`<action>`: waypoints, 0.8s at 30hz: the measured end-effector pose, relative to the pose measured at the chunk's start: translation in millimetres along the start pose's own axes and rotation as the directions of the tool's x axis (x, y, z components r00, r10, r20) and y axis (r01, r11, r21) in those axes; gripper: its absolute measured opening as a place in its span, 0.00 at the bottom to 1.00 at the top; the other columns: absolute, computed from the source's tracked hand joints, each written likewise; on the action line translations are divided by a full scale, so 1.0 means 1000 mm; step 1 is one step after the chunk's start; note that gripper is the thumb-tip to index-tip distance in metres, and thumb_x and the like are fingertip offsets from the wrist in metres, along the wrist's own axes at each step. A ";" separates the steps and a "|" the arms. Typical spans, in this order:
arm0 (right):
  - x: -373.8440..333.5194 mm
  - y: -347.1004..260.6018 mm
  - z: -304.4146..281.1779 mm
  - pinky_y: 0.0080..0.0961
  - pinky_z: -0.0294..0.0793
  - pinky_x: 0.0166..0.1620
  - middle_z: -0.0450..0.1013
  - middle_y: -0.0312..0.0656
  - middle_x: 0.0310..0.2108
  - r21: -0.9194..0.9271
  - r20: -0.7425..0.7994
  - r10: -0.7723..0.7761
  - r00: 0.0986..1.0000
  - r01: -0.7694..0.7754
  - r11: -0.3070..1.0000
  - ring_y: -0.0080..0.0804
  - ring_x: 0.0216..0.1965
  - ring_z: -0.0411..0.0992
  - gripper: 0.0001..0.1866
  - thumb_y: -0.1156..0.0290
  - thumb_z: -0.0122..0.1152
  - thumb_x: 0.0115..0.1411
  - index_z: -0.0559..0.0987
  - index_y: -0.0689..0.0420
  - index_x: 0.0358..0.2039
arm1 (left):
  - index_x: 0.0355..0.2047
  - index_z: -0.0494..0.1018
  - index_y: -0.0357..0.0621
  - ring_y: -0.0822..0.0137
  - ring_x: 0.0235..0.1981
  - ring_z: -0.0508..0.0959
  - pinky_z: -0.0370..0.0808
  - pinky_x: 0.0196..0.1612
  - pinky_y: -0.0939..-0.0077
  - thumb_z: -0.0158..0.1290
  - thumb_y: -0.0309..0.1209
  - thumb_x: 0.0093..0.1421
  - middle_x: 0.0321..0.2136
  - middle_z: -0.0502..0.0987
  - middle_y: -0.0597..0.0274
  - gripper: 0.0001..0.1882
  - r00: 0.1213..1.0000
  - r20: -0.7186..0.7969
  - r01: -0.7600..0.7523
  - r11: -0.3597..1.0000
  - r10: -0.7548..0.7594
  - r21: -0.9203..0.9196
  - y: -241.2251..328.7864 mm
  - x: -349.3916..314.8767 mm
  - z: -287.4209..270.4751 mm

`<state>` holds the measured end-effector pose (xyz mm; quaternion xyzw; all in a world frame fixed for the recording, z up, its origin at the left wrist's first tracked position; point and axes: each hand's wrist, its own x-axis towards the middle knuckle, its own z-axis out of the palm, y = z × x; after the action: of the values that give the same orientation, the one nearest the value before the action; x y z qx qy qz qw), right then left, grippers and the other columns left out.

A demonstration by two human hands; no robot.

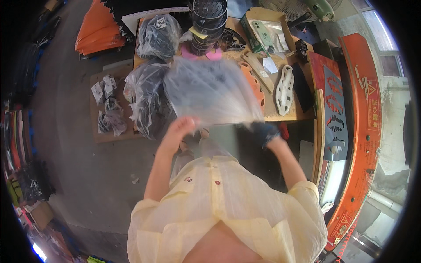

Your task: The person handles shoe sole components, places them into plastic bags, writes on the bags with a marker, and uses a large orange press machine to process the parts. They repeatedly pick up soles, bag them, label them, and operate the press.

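A clear plastic bag (212, 90) is spread out between my hands, over the near edge of the table. My left hand (180, 129) is bare and pinches the bag's near left edge. At the near right corner, my right hand (264, 133), in a dark glove, is closed on the same bag and slightly blurred. Just left of it lies a filled plastic bag (151, 96) with dark contents, partly over the table edge. Behind that sits another filled bag (158, 37) with a white label.
Stacked black cylinders (207, 19) stand at the back on pink pieces. An orange cutout (253, 83) and a white sole-shaped plate (284, 90) lie at the right, near an open box (267, 26). Small wrapped packets (107, 98) rest lower left. An orange machine beam (362, 131) runs along the right.
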<state>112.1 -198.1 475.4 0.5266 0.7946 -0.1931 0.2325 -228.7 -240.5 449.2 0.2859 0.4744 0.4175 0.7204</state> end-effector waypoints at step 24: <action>0.006 -0.032 0.017 0.37 0.76 0.32 0.77 0.47 0.20 0.185 -0.012 0.009 1.000 -0.007 0.983 0.42 0.23 0.77 0.15 0.62 0.50 0.52 0.83 0.54 0.28 | 0.37 0.71 0.43 0.71 0.40 0.72 0.67 0.47 0.75 0.50 0.22 0.60 0.36 0.74 0.63 0.06 0.885 -0.219 -0.456 0.861 0.412 -0.225 -0.019 0.058 -0.001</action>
<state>82.8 -214.7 459.7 0.5503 0.7727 -0.2615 0.1782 -211.9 -199.2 407.3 0.2497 0.3934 0.6519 0.5983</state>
